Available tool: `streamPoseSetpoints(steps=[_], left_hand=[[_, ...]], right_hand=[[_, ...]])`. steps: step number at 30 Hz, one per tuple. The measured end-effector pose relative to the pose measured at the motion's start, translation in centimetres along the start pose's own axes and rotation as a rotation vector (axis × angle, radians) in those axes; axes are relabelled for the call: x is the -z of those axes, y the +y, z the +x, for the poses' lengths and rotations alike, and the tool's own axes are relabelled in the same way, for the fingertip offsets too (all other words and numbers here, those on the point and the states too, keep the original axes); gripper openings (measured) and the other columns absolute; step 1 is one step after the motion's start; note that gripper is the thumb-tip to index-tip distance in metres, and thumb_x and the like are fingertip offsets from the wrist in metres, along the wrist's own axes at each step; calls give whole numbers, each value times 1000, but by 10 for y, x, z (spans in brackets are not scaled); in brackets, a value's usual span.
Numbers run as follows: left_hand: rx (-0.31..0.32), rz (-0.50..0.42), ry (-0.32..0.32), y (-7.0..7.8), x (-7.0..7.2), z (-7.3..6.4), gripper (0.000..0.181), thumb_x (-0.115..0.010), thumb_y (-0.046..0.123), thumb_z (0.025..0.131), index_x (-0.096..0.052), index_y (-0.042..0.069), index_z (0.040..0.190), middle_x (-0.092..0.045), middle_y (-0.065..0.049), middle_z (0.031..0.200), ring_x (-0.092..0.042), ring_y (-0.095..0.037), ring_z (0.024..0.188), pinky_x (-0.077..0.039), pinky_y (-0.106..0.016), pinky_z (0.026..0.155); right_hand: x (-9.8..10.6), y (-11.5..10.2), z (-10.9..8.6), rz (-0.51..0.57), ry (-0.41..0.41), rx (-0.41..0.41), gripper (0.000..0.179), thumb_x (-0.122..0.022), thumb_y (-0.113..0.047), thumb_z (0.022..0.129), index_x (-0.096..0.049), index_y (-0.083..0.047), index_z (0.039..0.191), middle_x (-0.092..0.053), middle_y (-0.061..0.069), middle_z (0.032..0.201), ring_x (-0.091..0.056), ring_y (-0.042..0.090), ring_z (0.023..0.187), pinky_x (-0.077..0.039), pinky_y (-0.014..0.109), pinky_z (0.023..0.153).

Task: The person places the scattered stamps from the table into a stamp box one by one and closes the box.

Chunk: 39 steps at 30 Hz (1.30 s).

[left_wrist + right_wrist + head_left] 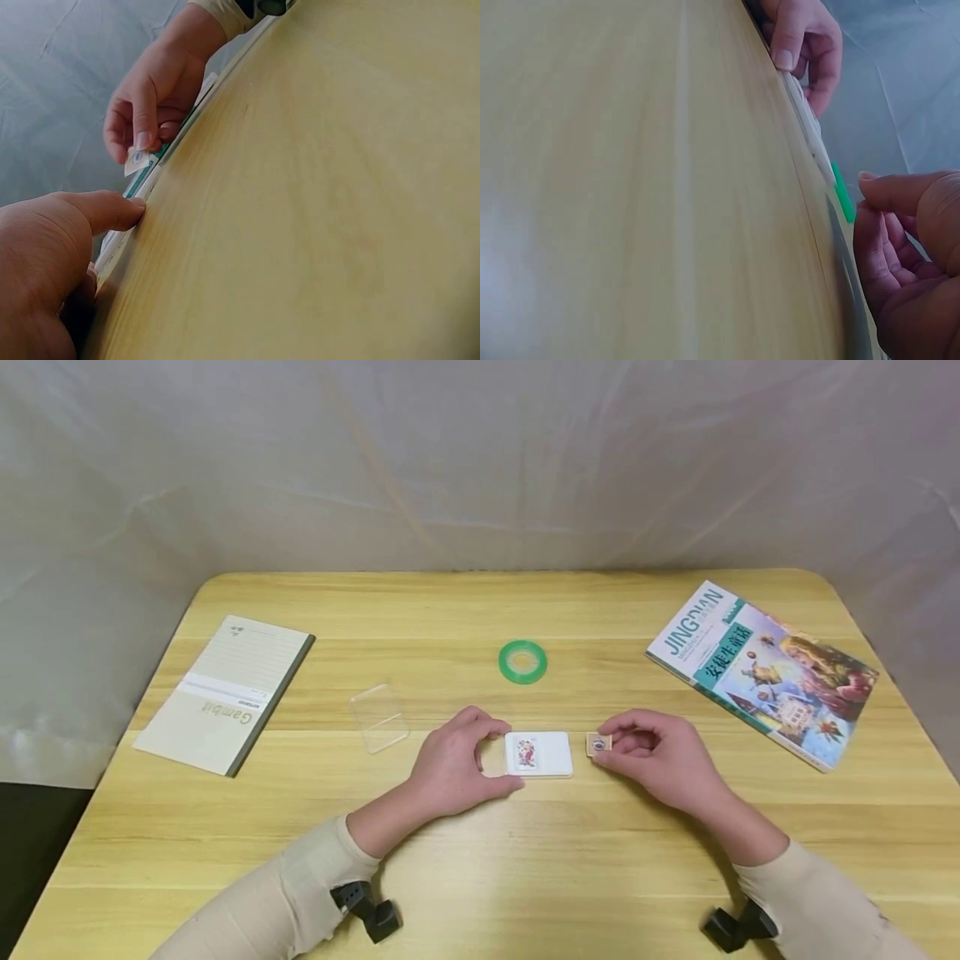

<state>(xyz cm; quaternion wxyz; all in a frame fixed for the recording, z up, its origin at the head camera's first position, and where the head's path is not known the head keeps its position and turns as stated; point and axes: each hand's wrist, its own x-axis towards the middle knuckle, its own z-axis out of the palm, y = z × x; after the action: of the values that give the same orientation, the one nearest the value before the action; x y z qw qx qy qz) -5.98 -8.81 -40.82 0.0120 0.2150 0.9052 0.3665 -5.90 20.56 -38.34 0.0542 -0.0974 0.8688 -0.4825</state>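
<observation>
My left hand [461, 764] holds a flat white rectangular case [553, 754] at its left end, thumb on the near edge and fingers at the far edge. On the case's left part lies a small stamp [527, 753] with a colourful figure. Just right of the case, my right hand [660, 760] pinches a second small stamp [597, 744], tan with a dark round mark, between thumb and fingers. The left wrist view shows this pinched stamp [137, 161] hanging from the fingertips. In the right wrist view the white case [810, 131] appears edge-on, and the pinched stamp cannot be made out.
A clear plastic cover [380, 718] lies left of the left hand. Beyond the case sits a green tape roll [522, 662]. A beige notebook [225, 693] is at the table's left, an illustrated book [765, 677] at its right. A grey curtain [480, 468] stands behind the wooden table [510, 893].
</observation>
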Motion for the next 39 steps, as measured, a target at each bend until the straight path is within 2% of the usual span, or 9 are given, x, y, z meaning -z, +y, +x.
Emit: streamPoseSetpoints(steps=[6, 16, 21, 28, 39], left_hand=[[6, -4, -4, -1, 0, 1, 61, -91, 42, 67, -71, 13, 116, -57, 8, 103, -50, 1, 62, -45, -24, 59], [7, 2, -8, -1, -1, -2, 62, -91, 43, 67, -71, 13, 117, -57, 9, 103, -50, 0, 63, -45, -24, 58], [3, 3, -4, -1, -1, -1, 61, -91, 43, 67, -71, 13, 117, -56, 9, 102, -50, 0, 63, -45, -23, 58], [2, -5, -8, 1, -1, 0, 60, -91, 42, 68, -70, 13, 116, -57, 8, 102, -50, -1, 63, -45, -24, 57], [0, -5, -7, -1, 0, 0, 61, -90, 42, 68, -70, 13, 117, -56, 9, 102, -50, 0, 62, -44, -24, 56]], right_hand=[[-14, -6, 7, 71, -41, -4, 25, -87, -10, 78, -73, -4, 98, -68, 5, 80, -67, 19, 69, -55, 27, 61], [-26, -8, 11, 92, -103, -5, 24, -86, -5, 77, -73, -5, 98, -69, 3, 79, -67, 21, 70, -56, 29, 60], [-28, -7, 13, 55, -97, 50, 25, -87, -3, 76, -74, -6, 97, -69, 0, 77, -67, 18, 67, -55, 30, 58], [-29, -5, 17, -61, -80, 131, 24, -88, -7, 75, -75, -11, 94, -66, -6, 76, -62, 13, 64, -53, 27, 57], [-31, -9, 20, -126, -94, 149, 23, -89, -10, 75, -77, -13, 94, -64, -4, 80, -58, 13, 65, -50, 26, 57]])
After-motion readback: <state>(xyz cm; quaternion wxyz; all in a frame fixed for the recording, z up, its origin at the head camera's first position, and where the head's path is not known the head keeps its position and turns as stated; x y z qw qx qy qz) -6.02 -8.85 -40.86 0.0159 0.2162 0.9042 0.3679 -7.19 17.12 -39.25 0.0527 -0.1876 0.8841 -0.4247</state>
